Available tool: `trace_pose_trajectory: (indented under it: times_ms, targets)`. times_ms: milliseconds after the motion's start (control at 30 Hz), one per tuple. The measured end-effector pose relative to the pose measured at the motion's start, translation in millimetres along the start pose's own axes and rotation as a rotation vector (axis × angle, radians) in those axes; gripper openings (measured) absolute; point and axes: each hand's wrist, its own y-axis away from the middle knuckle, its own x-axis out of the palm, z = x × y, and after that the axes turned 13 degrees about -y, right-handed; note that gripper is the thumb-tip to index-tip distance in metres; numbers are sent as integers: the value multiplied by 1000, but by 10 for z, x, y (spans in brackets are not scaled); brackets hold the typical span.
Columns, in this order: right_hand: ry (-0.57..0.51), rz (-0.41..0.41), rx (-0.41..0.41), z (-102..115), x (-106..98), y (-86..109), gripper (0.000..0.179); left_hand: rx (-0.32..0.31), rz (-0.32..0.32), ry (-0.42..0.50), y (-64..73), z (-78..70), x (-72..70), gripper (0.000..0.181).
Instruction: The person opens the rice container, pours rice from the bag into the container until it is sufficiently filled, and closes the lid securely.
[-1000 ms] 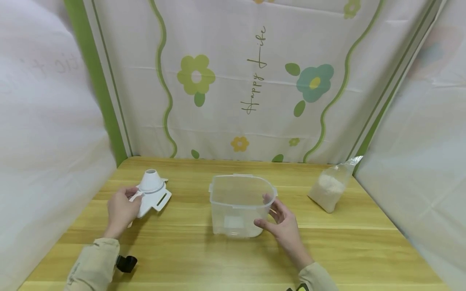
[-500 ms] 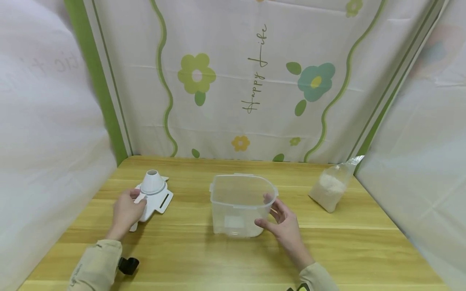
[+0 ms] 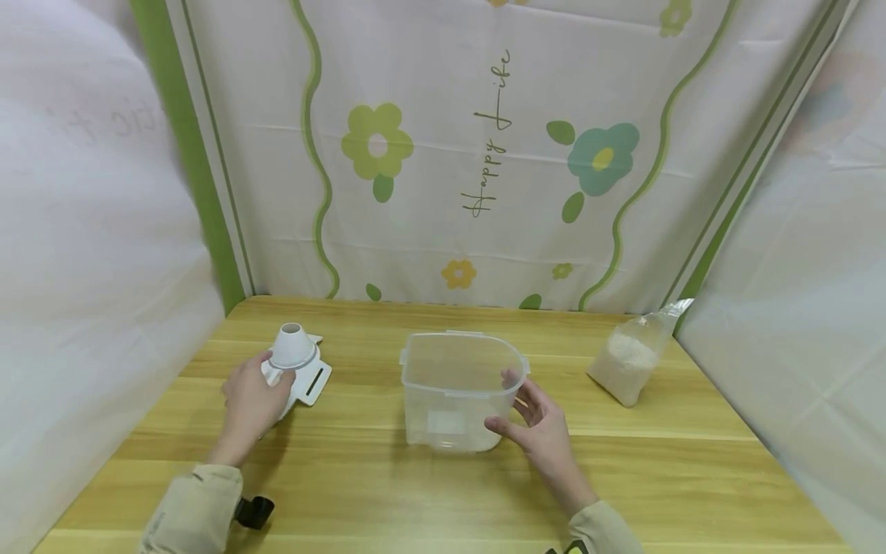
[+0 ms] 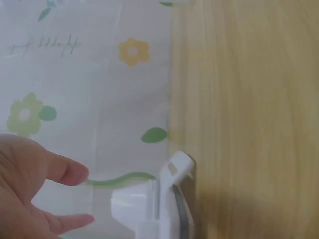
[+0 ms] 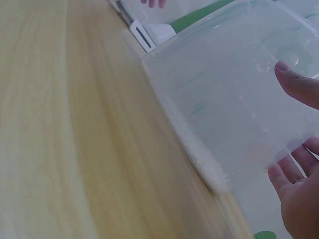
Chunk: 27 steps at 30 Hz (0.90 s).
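On the left of the table lies a white plastic lid [image 3: 307, 381] with clip flaps and a cone-shaped spout [image 3: 292, 345] pointing up. My left hand [image 3: 254, 396] is over its near left edge; in the left wrist view the thumb and a finger [image 4: 70, 169] stand apart with nothing between them. A clear plastic container [image 3: 443, 419] stands upright and uncovered in the middle, with white grains [image 5: 207, 167] along its bottom. My right hand [image 3: 543, 435] holds its rounded right side, thumb in front and fingers around the side wall.
A clear bag [image 3: 626, 362] of white grains leans at the back right of the wooden table [image 3: 388, 500]. Printed cloth [image 3: 429, 154] hangs behind the table, with pale sheets on both sides. A black strap mount [image 3: 254, 512] sits on the left wrist.
My left hand let go of the lid's near edge and shifted slightly right over it. The lid now lies flat, a little further right. The right hand and container stay put.
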Motion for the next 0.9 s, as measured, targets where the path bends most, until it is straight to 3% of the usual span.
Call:
trace_pose_trajectory:
  times_ms: [100,167,233,400,467,633,900]
  targets:
    - [-1,0,2,3,-1,1,79,35,-87,68,27,-132,-17,50]
    - [-3,0,4,7,1,2,79,69,-100,123,43,-218,-38,53]
    - [-5,-1,1,7,2,2,78,105,-47,192,65,-290,-58,59]
    - [0,-2,-3,-3,-4,-2,78,252,200,397,142,-400,-36,65]
    - [0,-1,-2,-9,-3,-3,78,305,266,462,171,-431,3,65]
    - [-2,-8,-6,-12,1,-4,79,393,351,586,214,-545,132,65]
    - [2,-8,1,2,0,-5,79,461,415,655,317,-824,352,72]
